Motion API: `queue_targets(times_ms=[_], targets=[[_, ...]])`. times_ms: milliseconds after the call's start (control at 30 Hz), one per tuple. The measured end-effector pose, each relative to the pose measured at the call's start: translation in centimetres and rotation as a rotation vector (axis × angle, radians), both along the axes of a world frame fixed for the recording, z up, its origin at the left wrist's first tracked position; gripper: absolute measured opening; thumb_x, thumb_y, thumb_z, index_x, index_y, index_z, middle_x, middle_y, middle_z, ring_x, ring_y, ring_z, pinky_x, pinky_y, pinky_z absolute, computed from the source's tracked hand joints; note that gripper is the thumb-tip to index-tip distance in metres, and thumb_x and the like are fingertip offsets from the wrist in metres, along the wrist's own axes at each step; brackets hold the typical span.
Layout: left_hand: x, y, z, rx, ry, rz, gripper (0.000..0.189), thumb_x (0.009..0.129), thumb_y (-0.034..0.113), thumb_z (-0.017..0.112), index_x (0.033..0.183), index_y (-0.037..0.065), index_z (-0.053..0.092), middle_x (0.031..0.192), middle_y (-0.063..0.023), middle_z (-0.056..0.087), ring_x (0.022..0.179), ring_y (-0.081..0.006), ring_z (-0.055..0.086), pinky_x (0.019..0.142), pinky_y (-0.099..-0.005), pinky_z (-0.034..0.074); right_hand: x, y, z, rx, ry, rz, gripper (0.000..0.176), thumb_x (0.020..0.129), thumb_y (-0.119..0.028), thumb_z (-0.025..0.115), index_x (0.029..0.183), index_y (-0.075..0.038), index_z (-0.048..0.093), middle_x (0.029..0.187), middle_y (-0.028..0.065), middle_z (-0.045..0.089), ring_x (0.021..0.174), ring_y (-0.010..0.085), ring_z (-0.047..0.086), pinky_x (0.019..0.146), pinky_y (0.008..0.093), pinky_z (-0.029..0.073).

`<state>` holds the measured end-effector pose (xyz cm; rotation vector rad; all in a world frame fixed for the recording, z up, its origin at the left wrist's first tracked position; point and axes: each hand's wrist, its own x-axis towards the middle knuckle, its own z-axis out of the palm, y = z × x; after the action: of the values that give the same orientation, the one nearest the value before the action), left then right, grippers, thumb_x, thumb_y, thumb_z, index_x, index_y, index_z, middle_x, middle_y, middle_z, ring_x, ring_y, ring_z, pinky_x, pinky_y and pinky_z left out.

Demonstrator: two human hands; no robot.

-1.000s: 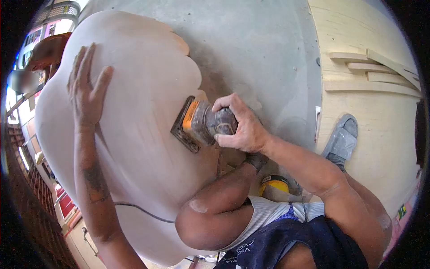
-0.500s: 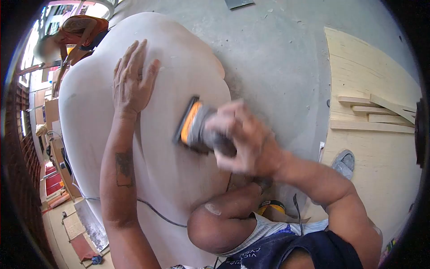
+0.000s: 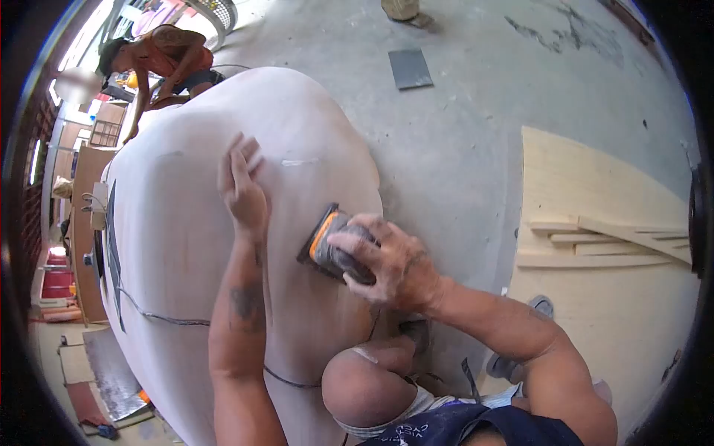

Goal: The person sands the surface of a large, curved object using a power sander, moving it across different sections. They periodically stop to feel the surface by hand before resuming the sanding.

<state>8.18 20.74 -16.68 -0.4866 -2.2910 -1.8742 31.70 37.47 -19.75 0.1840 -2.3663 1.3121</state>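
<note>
1. Head view: right hand (image 3: 400, 269) clamped around the sander (image 3: 327, 242), whose base lies against the pale curved form (image 3: 178, 223).
2. Left hand (image 3: 244, 186) over the form, fingers loosely unfurled; contact unclear.

The right hand (image 3: 394, 264) grips a sander (image 3: 331, 241), its flat pad toward the right side of a large pale form (image 3: 186, 238). The left hand (image 3: 244, 186) is over the same form, fingers loosely bent; it is blurred, so whether it touches the surface is hard to say. A dark cord (image 3: 178, 321) crosses the near part. At far left a co-worker (image 3: 165, 63) bends; on the right, wooden strips (image 3: 606, 250) lie on a plywood sheet (image 3: 587, 320).
</note>
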Motion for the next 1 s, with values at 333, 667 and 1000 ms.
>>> queue_targets(times_ms=[333,667,1000], targets=[[24.5,-17.0,1.0,-1.353,0.167,-0.106,0.069,0.1,0.038,0.07,0.161,0.016,0.048,0.174,-0.0199,0.028,0.162,-0.0434,0.02,0.13,-0.061,0.016,-12.0,2.1,6.3,0.162,-0.227,-0.23,0.062,0.081,-0.028,0.078,0.14,-0.021,0.059,0.128,0.0168,0.059,0.114,0.0384,0.067,0.099,0.0489,0.058],[30.8,-19.9,0.3,-1.328,0.089,-0.1,0.079,0.1,0.057,0.064,0.167,0.022,0.042,0.18,-0.0159,0.017,0.166,-0.0424,0.008,0.132,-0.0625,0.002,-4.5,-8.9,10.9,0.403,-0.285,0.063,0.063,0.083,-0.035,0.083,0.14,-0.022,0.061,0.129,0.0199,0.058,0.112,0.0444,0.069,0.097,0.0527,0.059],[31.3,-23.0,3.1,-0.938,0.117,-0.043,0.054,0.095,0.04,0.075,0.142,0.014,0.068,0.158,-0.0169,0.055,0.153,-0.0374,0.043,0.132,-0.0526,0.022,1.6,-15.2,11.7,0.455,-0.25,0.242,0.067,0.081,-0.027,0.084,0.142,-0.022,0.055,0.13,0.0203,0.057,0.113,0.0452,0.067,0.1,0.0518,0.057]])
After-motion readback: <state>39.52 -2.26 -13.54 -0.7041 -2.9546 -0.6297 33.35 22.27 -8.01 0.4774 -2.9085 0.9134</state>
